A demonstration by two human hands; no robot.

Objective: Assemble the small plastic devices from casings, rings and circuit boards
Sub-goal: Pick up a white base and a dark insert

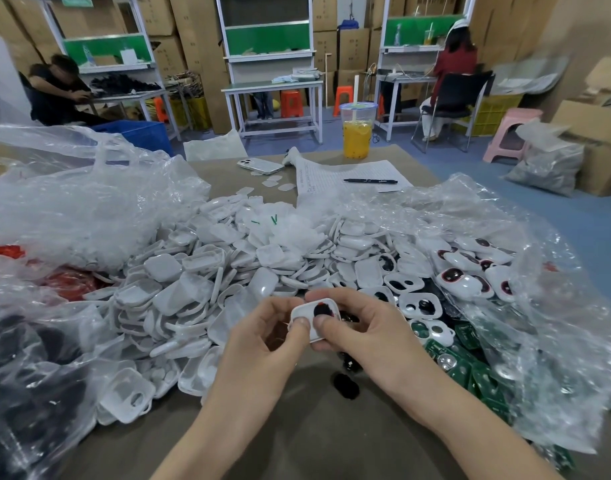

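Above the near middle of the brown tabletop (331,438), the left hand (259,330) and right hand (363,323) together grasp one small white rounded plastic casing (307,308). The fingers curl beneath it and both thumbs press side by side on its upper face. A black round insert (321,309) sits in its opening. The two-thumb grip looks meant to seat that part evenly, with the fingers below as a backstop.

Supplies lie within reach. A heap of loose white plastic casings and rings (228,271) spreads across the tabletop's centre. Green circuit boards (470,372) spill from clear plastic wrap (556,341) at the right edge. Small black pieces (346,386) lie just below the hands. Finished-looking white units with dark red-rimmed windows (460,280) gather toward the right edge, seemingly kept apart from raw stock.
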